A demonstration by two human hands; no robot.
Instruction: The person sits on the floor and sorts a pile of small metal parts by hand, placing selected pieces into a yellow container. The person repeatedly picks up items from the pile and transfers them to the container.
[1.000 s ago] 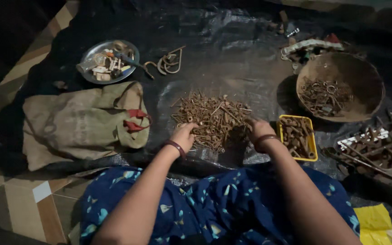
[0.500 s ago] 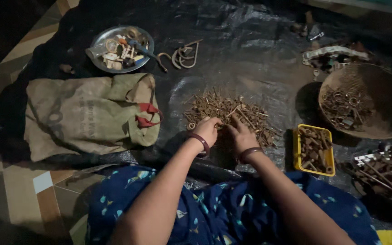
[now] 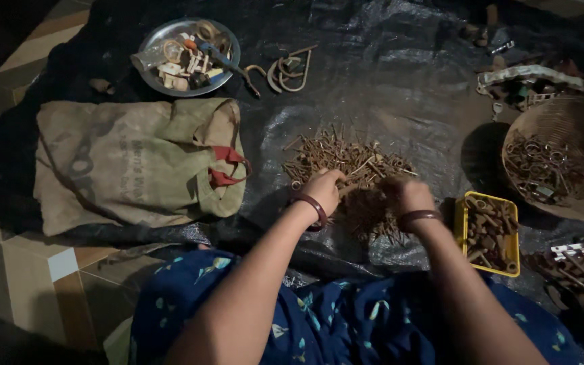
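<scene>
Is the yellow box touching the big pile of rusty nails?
Apart. The head view shows a strip of black sheet between the yellow box and the pile of rusty nails.

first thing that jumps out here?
The pile of rusty nails at centre on the black sheet, with the left hand and right hand in it. Then the yellow tray at right and the tan sack at left.

A pile of nails (image 3: 349, 165) is centred on the sheet (image 3: 386, 74). A sack (image 3: 130, 162) is spread at nine o'clock, a plate (image 3: 187, 47) at eleven, a basket (image 3: 562, 159) at three, a tray (image 3: 488, 232) at four.
</scene>
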